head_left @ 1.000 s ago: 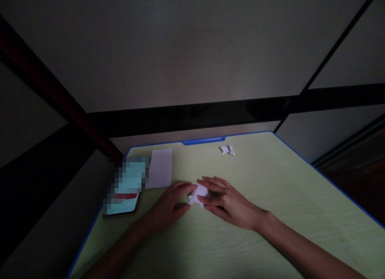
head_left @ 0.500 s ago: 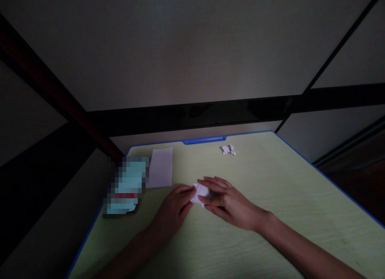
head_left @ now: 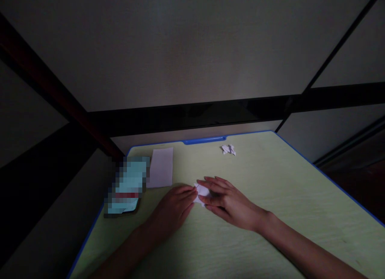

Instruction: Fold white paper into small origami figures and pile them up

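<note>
Paper piece [head_left: 201,192], small, white and part-folded, lies flat mid-bench, pinned so its creases hold: right hand [head_left: 228,202] presses flat on it, left hand [head_left: 174,208] fingertips touch its nine-o'clock edge. Blank sheet [head_left: 161,167] waits at ten o'clock; folded figures [head_left: 228,149] at one.

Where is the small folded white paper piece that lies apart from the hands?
In the head view, the small folded paper piece lies on the green table near its far edge, right of the blue handle and beyond the right hand.

Both forearms are bare to the bottom edge of the view, no sleeves showing, and the left hand [head_left: 173,207] and right hand [head_left: 230,202] wear no gloves, rings or watch, with slender fingers [head_left: 210,180].
</note>
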The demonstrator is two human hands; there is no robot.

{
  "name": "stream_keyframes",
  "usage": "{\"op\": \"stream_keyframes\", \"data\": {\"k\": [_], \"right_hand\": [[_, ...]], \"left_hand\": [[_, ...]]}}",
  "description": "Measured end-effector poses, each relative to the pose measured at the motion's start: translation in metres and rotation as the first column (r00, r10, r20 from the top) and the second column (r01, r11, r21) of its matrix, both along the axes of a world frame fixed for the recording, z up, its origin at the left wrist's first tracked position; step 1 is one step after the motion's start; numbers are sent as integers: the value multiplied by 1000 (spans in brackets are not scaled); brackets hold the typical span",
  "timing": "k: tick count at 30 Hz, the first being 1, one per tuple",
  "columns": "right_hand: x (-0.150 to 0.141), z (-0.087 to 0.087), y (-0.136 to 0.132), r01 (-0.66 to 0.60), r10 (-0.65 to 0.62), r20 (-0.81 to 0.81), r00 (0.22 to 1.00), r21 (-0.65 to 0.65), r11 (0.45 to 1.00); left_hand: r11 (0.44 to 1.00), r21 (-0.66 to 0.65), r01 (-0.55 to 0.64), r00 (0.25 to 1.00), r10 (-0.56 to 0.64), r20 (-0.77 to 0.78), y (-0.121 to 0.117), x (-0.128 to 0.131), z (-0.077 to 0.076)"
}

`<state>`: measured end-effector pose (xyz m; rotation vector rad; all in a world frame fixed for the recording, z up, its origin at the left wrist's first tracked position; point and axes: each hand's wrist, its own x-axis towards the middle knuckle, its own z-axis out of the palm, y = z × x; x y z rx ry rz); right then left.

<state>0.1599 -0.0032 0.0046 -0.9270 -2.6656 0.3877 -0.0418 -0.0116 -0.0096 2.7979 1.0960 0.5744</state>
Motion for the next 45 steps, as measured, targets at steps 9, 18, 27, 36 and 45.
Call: {"op": "stream_keyframes", "data": {"k": [9, 18, 27, 36, 45], "right_hand": [[-3, 1, -4, 9, -8, -6, 1000, 57, 998], [-3, 1, -4, 29, -28, -46, 999, 20, 999], [-1, 1, -1, -6, 6, -60, 998, -9, 1000], [-4, 1, 3, 69, -79, -177, 981, -62, 996], [-8, -4, 7, 144, -170, -254, 952, -121, 982]], "left_hand": [[999, -27, 39, 994, -42, -99, -2, 2, 8], [994, -56, 91, 991, -96, -97, 1, -3, 13], [991, -95, 98, 993, -104, -60, 1, -5, 10], [966, -251, 54, 997, -37, 72, -6, 11, 15], [923, -376, 75, 995, -46, 85, 3, -1, 16]]}}
